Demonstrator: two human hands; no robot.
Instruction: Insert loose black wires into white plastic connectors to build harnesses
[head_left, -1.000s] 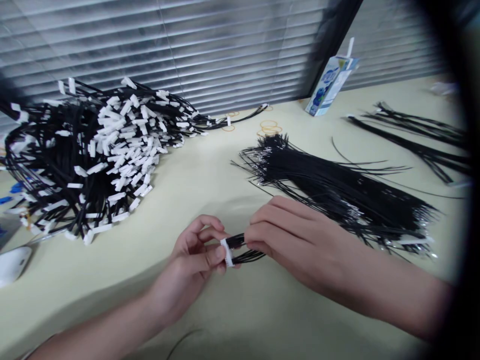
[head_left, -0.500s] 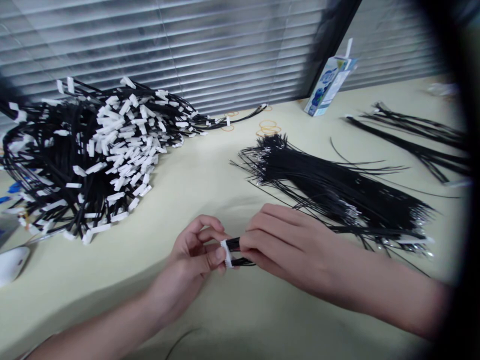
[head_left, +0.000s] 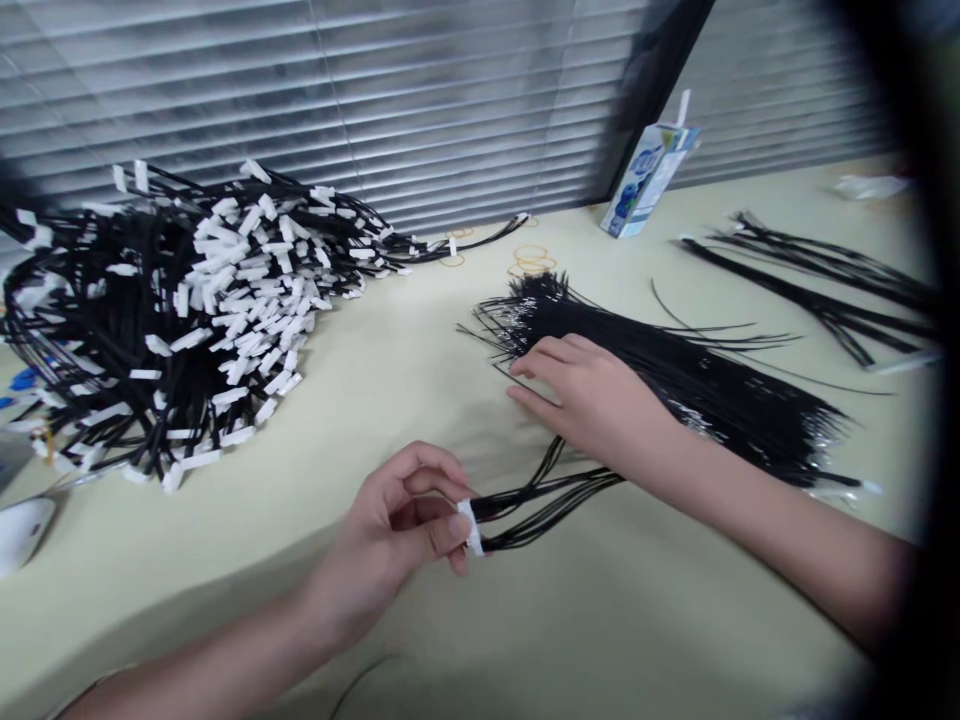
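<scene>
Your right hand (head_left: 581,395) has let go of the black wires (head_left: 559,512) just behind the white connector housing (head_left: 472,527) and moved up and to the right. It is now right of the middle of the frame, at the near left part of the thick bundle of loose black wires (head_left: 720,395). Its fingers are parted and slightly curled, with nothing visibly pinched between them; you cannot tell from this view whether the fingertips touch the bundle.

Your left hand (head_left: 386,535) grips the connector housing between thumb and fingers, below the centre of the frame, and it alone now steadies the piece. With the right hand off them, the wires show more of their length: they leave the housing in an upper and a lower group and run right, passing out of sight beneath your right hand and forearm. That leaves your right hand unburdened beside the wire supply, while the connector stays secured in the left.

On the counter (head_left: 420,370), the heap of cable harnesses with white connectors (head_left: 259,285) fills the left of the frame. Thin rubber bands (head_left: 531,260) lie above the bundle, near the drink carton (head_left: 646,180) at upper right.
</scene>
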